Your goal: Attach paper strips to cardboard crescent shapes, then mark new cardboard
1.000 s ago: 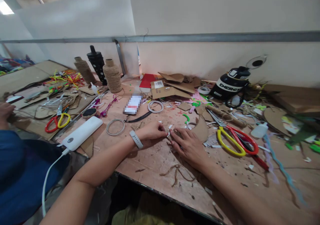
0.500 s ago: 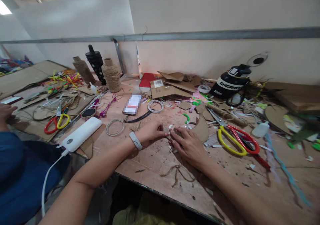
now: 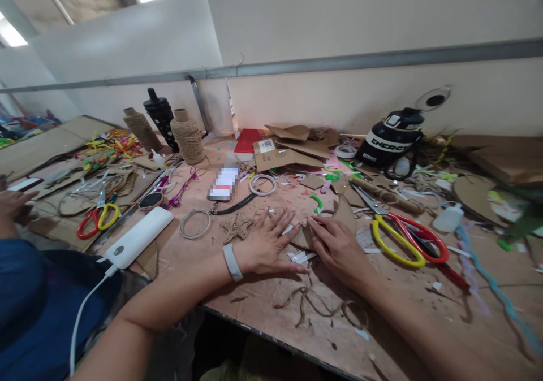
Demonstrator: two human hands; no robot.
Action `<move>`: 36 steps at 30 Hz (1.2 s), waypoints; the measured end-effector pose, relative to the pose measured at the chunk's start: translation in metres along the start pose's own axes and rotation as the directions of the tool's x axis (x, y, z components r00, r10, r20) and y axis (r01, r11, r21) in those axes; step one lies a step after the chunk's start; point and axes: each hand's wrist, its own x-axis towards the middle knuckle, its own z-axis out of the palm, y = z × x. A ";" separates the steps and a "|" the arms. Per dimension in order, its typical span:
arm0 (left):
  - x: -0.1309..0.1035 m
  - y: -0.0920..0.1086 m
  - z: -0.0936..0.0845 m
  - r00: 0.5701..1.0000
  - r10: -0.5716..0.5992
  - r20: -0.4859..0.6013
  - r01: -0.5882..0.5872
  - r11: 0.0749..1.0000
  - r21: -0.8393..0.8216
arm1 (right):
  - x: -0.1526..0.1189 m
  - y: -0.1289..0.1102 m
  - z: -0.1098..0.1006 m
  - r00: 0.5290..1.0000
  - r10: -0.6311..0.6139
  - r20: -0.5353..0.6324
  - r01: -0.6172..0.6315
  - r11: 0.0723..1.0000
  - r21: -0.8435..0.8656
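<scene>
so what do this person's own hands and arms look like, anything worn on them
The left hand and right hand are ungloved, and no sleeves show. A smooth, pale grey band circles the left wrist; nothing shows on the right wrist.

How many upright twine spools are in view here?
2. The first spool stands just right of the black bottle, the second spool just left of it. Others could be hidden in the clutter.
</scene>
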 end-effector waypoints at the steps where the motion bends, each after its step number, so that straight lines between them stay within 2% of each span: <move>1: 0.000 0.000 0.001 0.999 -0.002 0.032 0.003 1.000 -0.020 | -0.001 0.000 0.001 1.000 -0.015 0.015 0.015 1.000 -0.015; 5: 0.002 -0.002 -0.003 0.996 -0.004 0.090 0.010 0.998 -0.068 | -0.002 -0.001 0.000 0.995 -0.062 0.077 0.064 0.998 -0.020; 10: 0.002 -0.006 0.000 0.999 -0.007 0.039 0.009 0.999 -0.052 | -0.003 -0.003 -0.006 0.992 -0.045 0.122 0.047 0.999 -0.017; 16: 0.003 -0.007 0.001 0.999 0.008 0.041 -0.007 1.000 -0.022 | -0.002 0.000 -0.010 0.981 -0.057 0.184 0.051 0.998 0.036; 21: 0.007 -0.009 -0.007 1.000 0.007 0.024 -0.006 0.999 -0.052 | 0.006 0.000 -0.018 0.975 -0.077 0.210 0.050 0.990 0.132; 27: 0.006 -0.006 0.000 0.999 0.029 0.042 -0.027 0.998 -0.054 | 0.011 0.001 -0.025 0.975 -0.096 0.201 0.069 0.988 0.137; 30: 0.009 -0.007 -0.013 1.000 0.003 -0.027 -0.005 0.996 -0.094 | 0.011 0.009 -0.024 0.973 -0.102 0.206 0.073 0.987 0.140; 32: 0.011 -0.013 -0.028 0.989 -0.067 -0.131 0.049 0.990 -0.134 | 0.011 0.014 -0.025 0.973 -0.090 0.214 0.062 0.989 0.136; 36: 0.014 -0.035 -0.053 0.929 -0.228 -0.290 0.167 0.961 -0.219 | 0.014 0.018 -0.032 0.964 -0.136 0.227 0.125 0.990 0.060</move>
